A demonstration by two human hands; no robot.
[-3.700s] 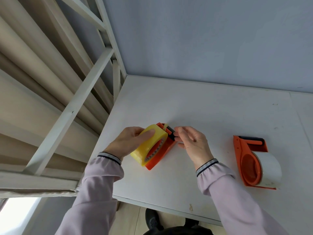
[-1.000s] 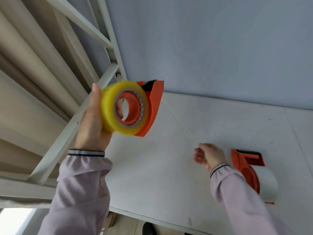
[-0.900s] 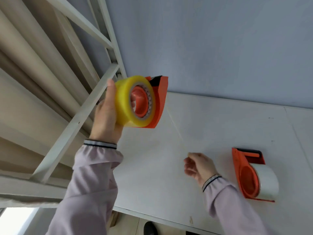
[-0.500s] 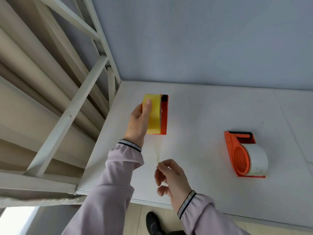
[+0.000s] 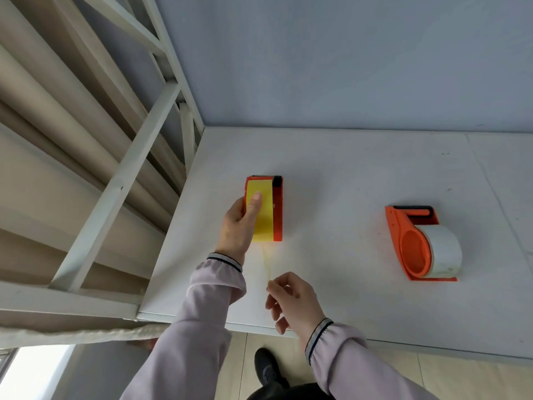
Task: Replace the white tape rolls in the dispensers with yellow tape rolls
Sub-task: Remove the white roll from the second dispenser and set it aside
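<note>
An orange dispenser [image 5: 277,215] stands on edge on the white table [image 5: 346,174], loaded with a yellow tape roll [image 5: 265,209]. My left hand [image 5: 238,226] grips the roll and dispenser from the left, index finger lying over the yellow tape. A thin, twisted strand of tape [image 5: 267,264] runs from the roll's near side to my right hand [image 5: 291,298], which pinches its end above the table's front edge. To the right lies a second orange dispenser [image 5: 409,243] on its side, holding a white tape roll [image 5: 442,251]; neither hand touches it.
A white metal frame [image 5: 115,186] with beige curtain folds stands left of the table. A grey-blue wall rises behind the table. My dark shoe [image 5: 266,368] shows on the floor below the table's front edge.
My left hand has brought the yellow-roll dispenser down from the air and set it on edge on the table. My right hand stays near the front edge, the strand still pinched.
</note>
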